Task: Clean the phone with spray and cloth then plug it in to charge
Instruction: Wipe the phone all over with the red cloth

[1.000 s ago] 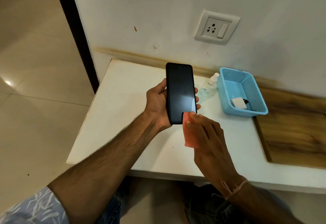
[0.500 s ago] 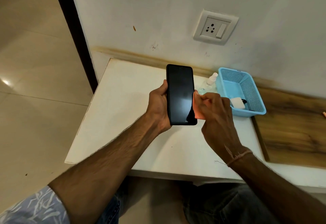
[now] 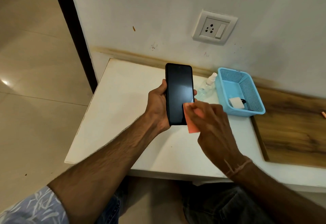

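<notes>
A black, glossy rectangular smartphone (image 3: 179,91) is held upright in the air, left of a light-blue perforated plastic basket (image 3: 245,113) and above the white tabletop (image 3: 123,109) the basket stands on. The left hand (image 3: 157,104) grips the phone from behind: the thumb lies along the edge far from the basket, and curled fingertips (image 3: 195,92) show at the edge nearer it. The right hand (image 3: 213,123) pinches a small salmon-pink cloth (image 3: 192,126) in bent fingers and presses it on the lower part of the dark screen. Blur hides the exact finger placement.

A clear plastic spray bottle with a white nozzle (image 3: 206,87) sits just beside the basket's left wall. A white charger block (image 3: 235,103) lies inside the basket. A white wall socket with a switch (image 3: 214,28) is mounted above the basket, slightly to its left.

The likeliest mishap is the phone slipping. Only one hand holds it by the edges, and a hard sideways wipe could push it out of that grip and onto the tabletop. Leftover spray near the port could also cause trouble once the phone is plugged in.

No brand, label or writing can be read on the phone, bottle, charger or socket.
</notes>
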`<state>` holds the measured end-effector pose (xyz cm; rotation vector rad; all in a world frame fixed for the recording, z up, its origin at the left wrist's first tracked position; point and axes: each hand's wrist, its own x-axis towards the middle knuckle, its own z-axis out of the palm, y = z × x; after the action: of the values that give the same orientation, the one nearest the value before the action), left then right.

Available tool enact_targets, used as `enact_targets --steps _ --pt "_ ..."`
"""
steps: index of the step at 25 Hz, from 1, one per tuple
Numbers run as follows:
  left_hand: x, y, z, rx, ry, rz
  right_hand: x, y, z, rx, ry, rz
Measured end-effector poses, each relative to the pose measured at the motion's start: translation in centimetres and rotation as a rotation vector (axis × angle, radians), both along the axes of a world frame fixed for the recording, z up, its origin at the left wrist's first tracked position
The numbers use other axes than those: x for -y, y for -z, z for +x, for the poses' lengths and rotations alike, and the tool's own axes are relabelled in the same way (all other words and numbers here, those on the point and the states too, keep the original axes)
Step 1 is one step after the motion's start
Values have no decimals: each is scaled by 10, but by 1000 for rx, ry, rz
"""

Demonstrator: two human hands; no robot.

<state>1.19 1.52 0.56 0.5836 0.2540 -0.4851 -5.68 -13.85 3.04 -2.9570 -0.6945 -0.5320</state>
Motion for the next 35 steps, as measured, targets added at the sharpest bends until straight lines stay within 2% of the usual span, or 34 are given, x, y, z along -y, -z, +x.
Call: enact_targets --steps 5,9,12,15,20,28,31,35 --pt "0 1 1 -12 -17 95 -14 -7 23 -11 143 78" --pt "-4 1 2 -6 11 -17 -21 10 -16 -29 84 71" --pt "-4 3 3 -22 18 -25 -18 12 -34 -84 45 32" --pt "-3 3 4 -25 3 -23 -10 1 -18 -76 33 2" --pt "-1 0 3 -32 -7 50 -12 -11 26 -11 154 51" --pt "-4 -2 3 -21 31 -67 -23 11 -31 -54 41 62" --pt "-3 -1 3 -16 18 -54 -12 2 -18 -65 7 22" --pt "-1 -1 2 -18 7 2 -3 -11 23 -12 107 52"
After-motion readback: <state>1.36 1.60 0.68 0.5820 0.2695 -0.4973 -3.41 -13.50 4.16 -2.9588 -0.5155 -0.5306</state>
